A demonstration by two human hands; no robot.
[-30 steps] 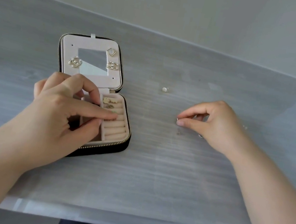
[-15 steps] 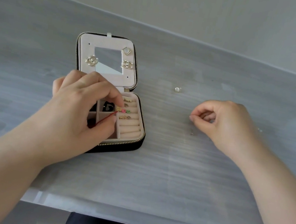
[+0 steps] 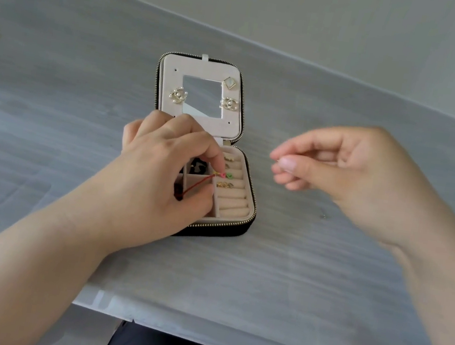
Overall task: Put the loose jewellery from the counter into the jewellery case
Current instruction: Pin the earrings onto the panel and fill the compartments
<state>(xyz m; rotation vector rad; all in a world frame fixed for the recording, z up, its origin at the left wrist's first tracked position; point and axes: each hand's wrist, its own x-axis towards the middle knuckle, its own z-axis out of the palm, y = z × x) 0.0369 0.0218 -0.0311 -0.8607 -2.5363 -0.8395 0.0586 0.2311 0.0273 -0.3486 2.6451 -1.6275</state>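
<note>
A small black jewellery case (image 3: 236,230) lies open on the grey counter (image 3: 264,267), its pink lid (image 3: 204,68) flat with a mirror and pinned earrings (image 3: 178,95). My left hand (image 3: 165,180) rests over the tray, fingertips touching a small red and green piece (image 3: 225,175) at the ring rolls; a red cord (image 3: 195,186) runs under the thumb. My right hand (image 3: 348,173) hovers above the counter to the right of the case, thumb and forefinger pinched together on something tiny and thin that I cannot make out. A tiny loose piece (image 3: 323,216) lies on the counter under that hand.
A pale wall (image 3: 304,20) rises at the back of the counter, with a corner at the far left. The counter's front edge (image 3: 195,331) runs just below my forearms, dark clothing showing beneath it.
My right hand has lifted off the counter and come left toward the case, still pinched. The small square stud seen earlier beyond it is now hidden. My left hand stays over the tray.
</note>
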